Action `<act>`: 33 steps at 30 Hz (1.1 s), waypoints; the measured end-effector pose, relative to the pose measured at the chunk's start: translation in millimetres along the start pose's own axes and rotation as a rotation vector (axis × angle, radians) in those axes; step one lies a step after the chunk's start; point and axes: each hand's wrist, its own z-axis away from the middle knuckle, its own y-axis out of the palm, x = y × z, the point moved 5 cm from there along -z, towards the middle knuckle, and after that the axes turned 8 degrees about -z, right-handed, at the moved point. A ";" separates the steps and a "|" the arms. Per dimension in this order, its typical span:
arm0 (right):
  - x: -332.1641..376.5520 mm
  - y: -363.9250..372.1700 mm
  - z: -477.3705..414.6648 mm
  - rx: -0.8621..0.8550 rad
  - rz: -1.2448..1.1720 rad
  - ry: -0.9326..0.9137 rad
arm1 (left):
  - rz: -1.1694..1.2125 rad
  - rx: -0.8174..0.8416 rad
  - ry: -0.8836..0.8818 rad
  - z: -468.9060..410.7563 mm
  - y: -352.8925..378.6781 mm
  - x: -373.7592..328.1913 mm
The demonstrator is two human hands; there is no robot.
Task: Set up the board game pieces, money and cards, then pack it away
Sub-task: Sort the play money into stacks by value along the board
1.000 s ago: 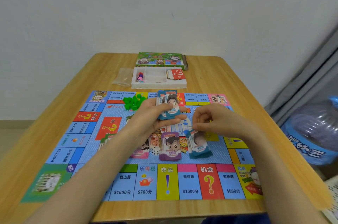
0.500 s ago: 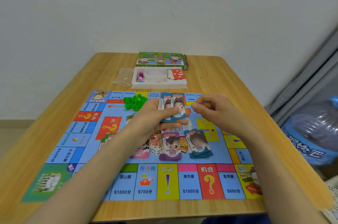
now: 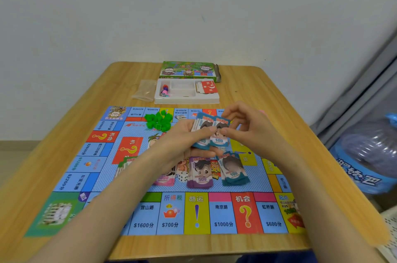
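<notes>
The game board (image 3: pixel 107 168) lies flat on the wooden table. Above its middle my left hand (image 3: pixel 182 140) grips a stack of blue play-money notes (image 3: pixel 206 133). My right hand (image 3: pixel 245 127) pinches the front 100 note of that stack (image 3: pixel 219 140) between thumb and fingers. On the board below lie a teal 100 pile (image 3: pixel 233 171), a purple 500 pile (image 3: pixel 200 174) and a pink pile (image 3: pixel 165 179), partly hidden by my left arm. A white die (image 3: pixel 182 176) sits between the piles. Green houses (image 3: pixel 159 120) are heaped at the board's far side.
A white plastic tray (image 3: pixel 187 100) at the far side holds coloured pawns (image 3: pixel 165 90) and red question-mark cards (image 3: pixel 208 86). Behind it lies the green box lid (image 3: pixel 188 70), and an empty clear bag (image 3: pixel 145 90) is left of the tray. A blue water jug (image 3: pixel 365 155) stands off the table, right.
My right hand has lifted from the teal 100 pile on the board, risen to the stack in my left hand and now pinches its front note. My left hand has stayed put.
</notes>
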 end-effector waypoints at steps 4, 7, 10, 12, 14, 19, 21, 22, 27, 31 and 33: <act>3.7 -4.4 -1.4 -0.052 -0.031 -0.033 | 0.094 -0.021 -0.021 -0.9 -1.4 0.1; 4.4 -11.1 -1.2 -0.109 -0.089 -0.021 | 0.155 -0.065 -0.025 -2.3 -4.9 1.5; 2.4 -16.3 -0.9 -0.149 -0.092 0.012 | 0.148 -0.068 -0.022 -5.2 -6.7 2.8; 1.1 -17.1 -1.0 -0.139 -0.083 0.037 | 0.123 -0.048 -0.015 -6.8 -6.3 3.3; -0.3 -15.1 -0.7 -0.089 -0.058 0.072 | 0.107 -0.045 -0.006 -7.8 -6.9 4.4; -4.1 -3.9 1.8 0.101 0.064 0.140 | 0.078 -0.066 0.015 -8.2 -8.6 5.8; -5.5 -1.0 2.8 0.142 0.102 0.157 | 0.082 -0.071 0.020 -7.9 -9.2 5.4; -5.9 -0.4 3.2 0.153 0.115 0.160 | 0.083 -0.069 0.024 -7.8 -9.3 4.9; -10.4 2.6 5.2 0.227 0.112 0.205 | 0.075 -0.079 0.030 -7.5 -10.5 4.5; -15.6 2.9 4.7 0.249 0.173 0.236 | 0.080 -0.078 0.031 -8.2 -10.3 4.1; -17.0 3.9 5.0 0.265 0.222 0.235 | 0.083 -0.083 0.036 -8.2 -11.0 3.7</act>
